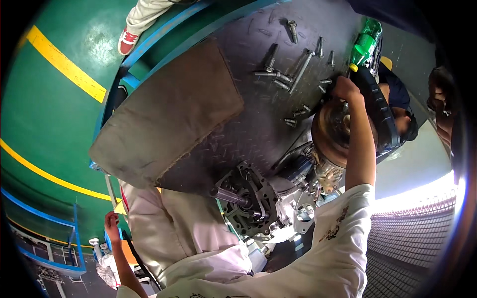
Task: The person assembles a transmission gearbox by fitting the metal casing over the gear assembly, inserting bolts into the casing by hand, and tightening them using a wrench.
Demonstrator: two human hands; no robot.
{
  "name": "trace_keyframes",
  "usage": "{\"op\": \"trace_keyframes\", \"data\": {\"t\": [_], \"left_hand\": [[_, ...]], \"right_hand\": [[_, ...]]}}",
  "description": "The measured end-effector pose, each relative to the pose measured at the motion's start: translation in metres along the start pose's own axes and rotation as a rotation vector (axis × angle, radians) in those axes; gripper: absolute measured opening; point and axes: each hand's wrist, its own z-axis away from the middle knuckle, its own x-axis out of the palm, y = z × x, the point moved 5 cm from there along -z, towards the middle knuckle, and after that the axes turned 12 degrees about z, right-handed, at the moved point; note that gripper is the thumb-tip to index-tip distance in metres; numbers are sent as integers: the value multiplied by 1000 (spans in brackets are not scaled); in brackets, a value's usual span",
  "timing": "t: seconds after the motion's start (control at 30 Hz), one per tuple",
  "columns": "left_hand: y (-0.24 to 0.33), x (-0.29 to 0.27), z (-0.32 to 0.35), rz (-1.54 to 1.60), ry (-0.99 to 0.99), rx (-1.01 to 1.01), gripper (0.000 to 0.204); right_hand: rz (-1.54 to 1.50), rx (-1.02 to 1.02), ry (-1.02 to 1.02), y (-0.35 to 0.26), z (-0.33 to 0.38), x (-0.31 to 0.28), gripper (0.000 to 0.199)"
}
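Green flooring (54, 119) is framing a workbench scene as a person's left hand (112, 227) is hanging loose and seemingly empty, well apart from the right. A brown sheet (174, 109) is covering part of the dark metal bench top (248, 54), while an open metal housing (248, 198) is sitting at its near edge. Farther right, loose bolts (325, 81) are lying just beside a round metal part (330, 130), over whose far edge the right hand (346, 88) is curling; whether it is gripping anything, one cannot tell. Careful handling here would probably be keeping the fingertips clear of the rim, the forearm off the round surface and the bolts undisturbed, with the black case (378, 104) flanking closely.
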Motion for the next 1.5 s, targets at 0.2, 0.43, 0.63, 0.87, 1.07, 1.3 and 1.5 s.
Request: {"op": "trace_keyframes", "data": {"t": [0.2, 0.43, 0.63, 0.87, 1.07, 1.3, 1.5], "left_hand": [[-2, 13, 2, -46, -36, -26, 19], [-14, 23, -8, 5, -82, -38, 20], [-26, 18, -11, 15, -119, -48, 21], [-41, 32, -10, 19, -102, -104, 24], [-47, 20, -15, -5, -10, -140, 27], [-43, 42, -15, 30, -141, -121, 23], [-33, 36, -24, 101, -121, -151, 24]], "right_hand": [[-328, -115, -108, 27, 0, -22, 35], [-968, -133, -71, 47, 37, -39, 30], [-233, -149, -390, 41, -29, 37, 20], [-325, -25, -80, 95, -71, 80, 16], [-1027, 238, -472, 34, -15, 30, 22], [-1323, 26, -249, 6, 38, -35, 24], [-722, -182, -19, 16, 59, -23, 49]]}}
